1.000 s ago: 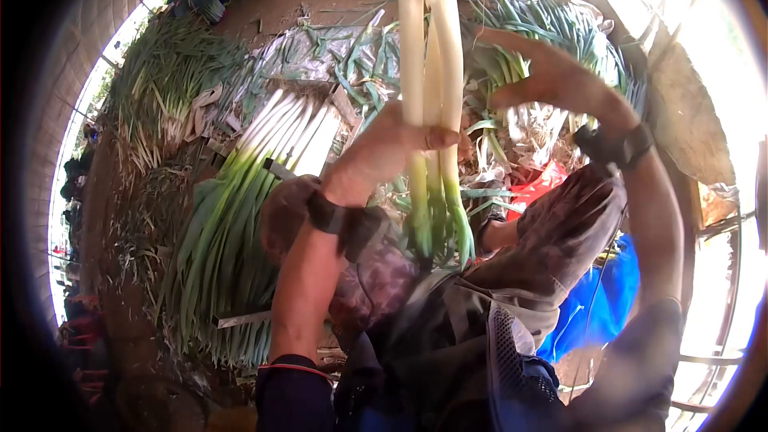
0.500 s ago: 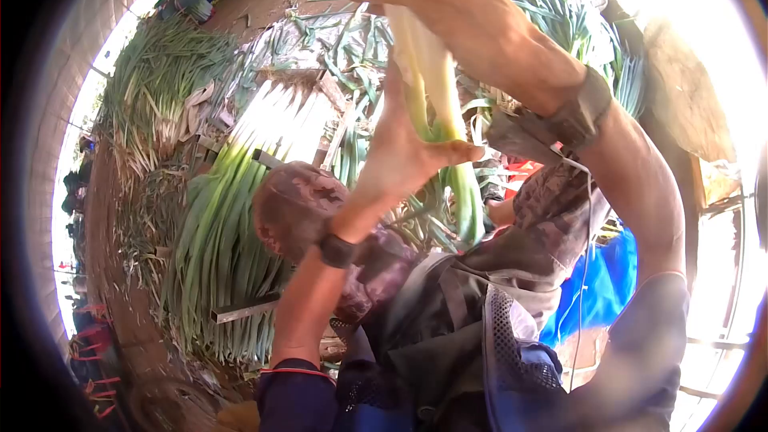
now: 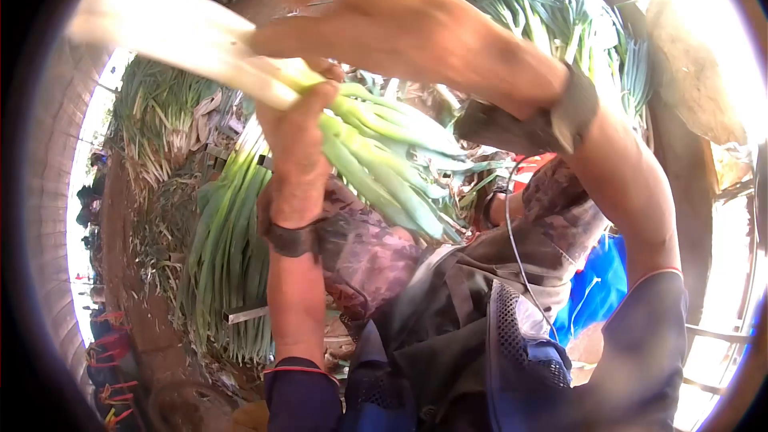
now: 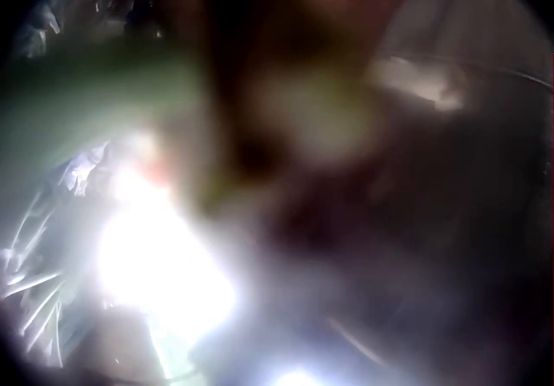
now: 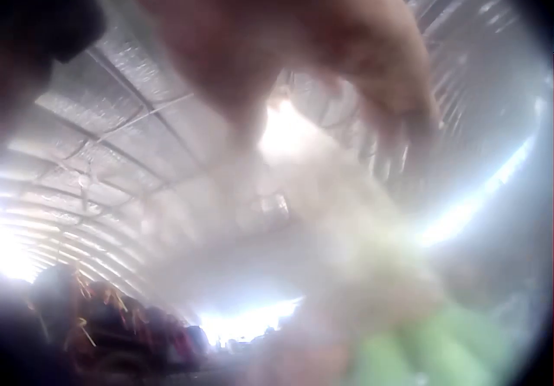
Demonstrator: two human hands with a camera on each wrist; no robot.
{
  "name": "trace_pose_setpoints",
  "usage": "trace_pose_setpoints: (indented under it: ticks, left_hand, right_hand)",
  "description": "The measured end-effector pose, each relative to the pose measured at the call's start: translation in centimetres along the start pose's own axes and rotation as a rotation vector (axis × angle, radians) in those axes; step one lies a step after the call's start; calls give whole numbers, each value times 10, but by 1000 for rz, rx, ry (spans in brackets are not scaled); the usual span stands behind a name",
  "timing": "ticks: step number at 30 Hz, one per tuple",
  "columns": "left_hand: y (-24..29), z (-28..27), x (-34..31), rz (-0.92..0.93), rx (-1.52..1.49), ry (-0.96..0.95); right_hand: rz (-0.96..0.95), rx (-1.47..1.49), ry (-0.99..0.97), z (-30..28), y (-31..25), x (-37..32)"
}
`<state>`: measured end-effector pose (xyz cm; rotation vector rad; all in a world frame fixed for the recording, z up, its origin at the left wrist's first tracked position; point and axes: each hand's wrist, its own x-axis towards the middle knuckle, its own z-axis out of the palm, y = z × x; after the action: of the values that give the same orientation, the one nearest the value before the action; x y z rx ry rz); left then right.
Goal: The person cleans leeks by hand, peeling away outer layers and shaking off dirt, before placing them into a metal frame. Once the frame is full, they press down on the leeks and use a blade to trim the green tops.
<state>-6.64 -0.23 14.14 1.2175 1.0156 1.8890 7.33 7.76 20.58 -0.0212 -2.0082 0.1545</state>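
Several thick leeks lie slanted across the head view, their blurred white ends at upper left and green leaves fanning down to the right. My left hand grips them where white meets green, its thumb over the stalks. Just above, my right hand is beside the white part with thumb and fingers apart; whether it touches is unclear. From the right wrist, the right hand arches over the pale stalks. Blur hides most of the left wrist view, apart from a green leaf.
A pile of leeks lies at left by a metal bar. More green bunches lie at upper left and upper right. Below are the person's bent legs, with a blue bag at right.
The leeks have swung from nearly upright to slanting left, their white ends moving to upper left. My left hand has moved up and left with them; my right hand has also moved left.
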Motion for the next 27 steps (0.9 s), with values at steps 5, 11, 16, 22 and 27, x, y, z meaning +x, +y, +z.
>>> trace_pose_setpoints:
  ticks: [5,11,16,22,27]
  left_hand:
    - [39,-31,14,95,-29,81]
    - [57,-36,14,145,-14,152]
    - [70,-43,16,172,0,217]
    - [117,-92,33,342,39,266]
    - [225,-151,45,794,524,456]
  right_hand:
    - [1029,52,-699,2,-28,-98]
    - [1054,92,-355,45,-24,-138]
    - [872,-109,-355,62,-9,-155]
    - [912,-303,-901,69,46,-268]
    - [879,-270,-951,86,59,-269]
